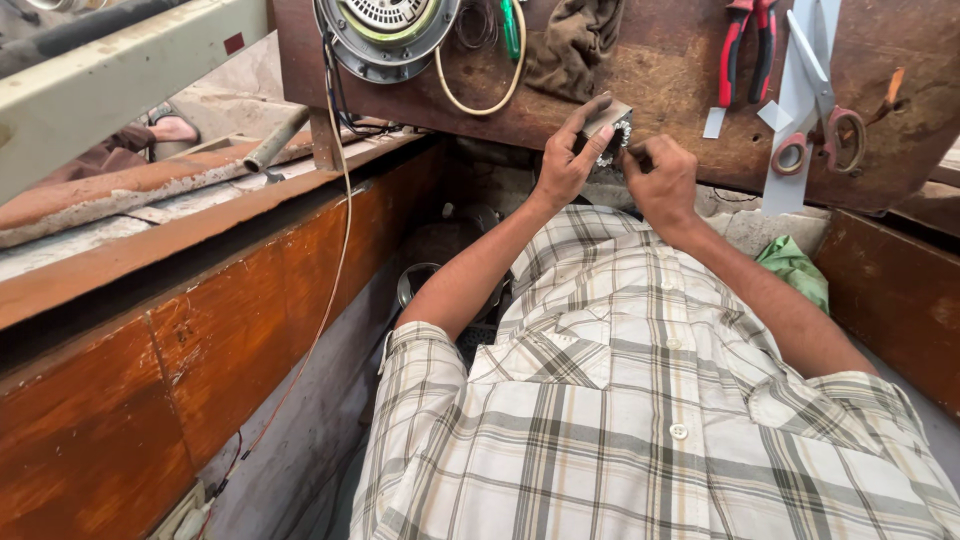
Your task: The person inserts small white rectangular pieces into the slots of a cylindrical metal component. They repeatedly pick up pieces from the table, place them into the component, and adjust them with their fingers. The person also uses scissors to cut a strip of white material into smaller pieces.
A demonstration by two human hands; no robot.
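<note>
Holding a small round metal part point(612, 135) up at the wooden bench edge point(690, 60): left hand point(566, 160) pinches it, thumb and fingers on it. Right hand point(662, 180) curled, fingertips at the part's right side. Beyond on the bench: red pliers point(747, 45), scissors point(822, 100), brown rag point(572, 40), round fan housing point(385, 30).

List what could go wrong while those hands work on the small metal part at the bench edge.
The small metal part is pinched only in the left hand above the lap; it might slip and drop. The right hand works close against its toothed edge, so fingertips could get nicked. Scissors and pliers lie just beyond and might be knocked.
</note>
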